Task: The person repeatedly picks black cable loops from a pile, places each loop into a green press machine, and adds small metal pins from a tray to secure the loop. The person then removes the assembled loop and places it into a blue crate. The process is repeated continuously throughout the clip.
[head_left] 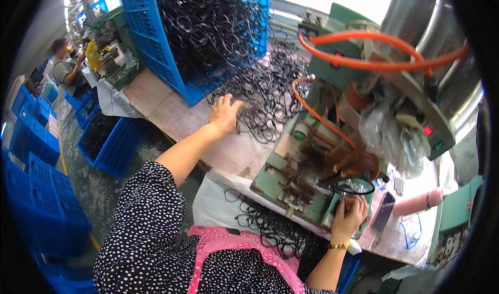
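1. At the bench, her left hand [224, 113] reaches open-fingered into the loose black rings [270, 94].
2. Right hand [347, 216] pinches one ring [347, 186] at the green machine [312, 164].
3. Next, I judge: picking a single ring cleanly.

We have just one view, from a camera on the person's head. It looks down and forward over the wooden table [171, 115] and the green machine [312, 159]. We are close: the left hand [224, 113] and right hand [347, 217] come up from the bottom edge. The picture is round, straight edges bend near the rim, and the corners are dark.
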Demonstrator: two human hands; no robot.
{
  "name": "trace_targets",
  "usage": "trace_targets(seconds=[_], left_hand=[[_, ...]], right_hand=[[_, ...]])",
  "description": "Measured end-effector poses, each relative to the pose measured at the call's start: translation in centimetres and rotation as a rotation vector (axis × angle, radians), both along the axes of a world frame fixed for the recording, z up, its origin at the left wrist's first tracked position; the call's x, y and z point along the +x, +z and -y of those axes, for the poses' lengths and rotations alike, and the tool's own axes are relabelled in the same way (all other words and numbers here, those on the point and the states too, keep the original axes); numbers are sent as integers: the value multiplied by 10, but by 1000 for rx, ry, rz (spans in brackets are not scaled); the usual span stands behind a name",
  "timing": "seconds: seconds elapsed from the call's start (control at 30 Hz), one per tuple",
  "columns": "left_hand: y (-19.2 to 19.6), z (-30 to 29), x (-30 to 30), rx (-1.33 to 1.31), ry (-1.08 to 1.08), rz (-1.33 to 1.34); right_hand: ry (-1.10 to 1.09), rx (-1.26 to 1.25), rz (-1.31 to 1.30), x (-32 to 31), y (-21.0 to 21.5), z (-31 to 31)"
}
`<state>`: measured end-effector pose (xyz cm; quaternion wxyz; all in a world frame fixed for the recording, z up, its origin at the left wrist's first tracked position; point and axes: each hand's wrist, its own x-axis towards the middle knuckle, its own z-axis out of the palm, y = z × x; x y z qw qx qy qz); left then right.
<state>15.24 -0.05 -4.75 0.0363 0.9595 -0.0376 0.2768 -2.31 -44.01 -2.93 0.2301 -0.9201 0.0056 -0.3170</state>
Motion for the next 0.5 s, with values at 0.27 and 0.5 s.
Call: trace_targets(seconds=[0.27, 0.5], left_hand=[[44, -10, 1, 65, -229, 205], [99, 30, -44, -429, -282, 288]], right_hand=[[-49, 224, 79, -8, -2, -8], [-100, 284, 48, -9, -7, -3]])
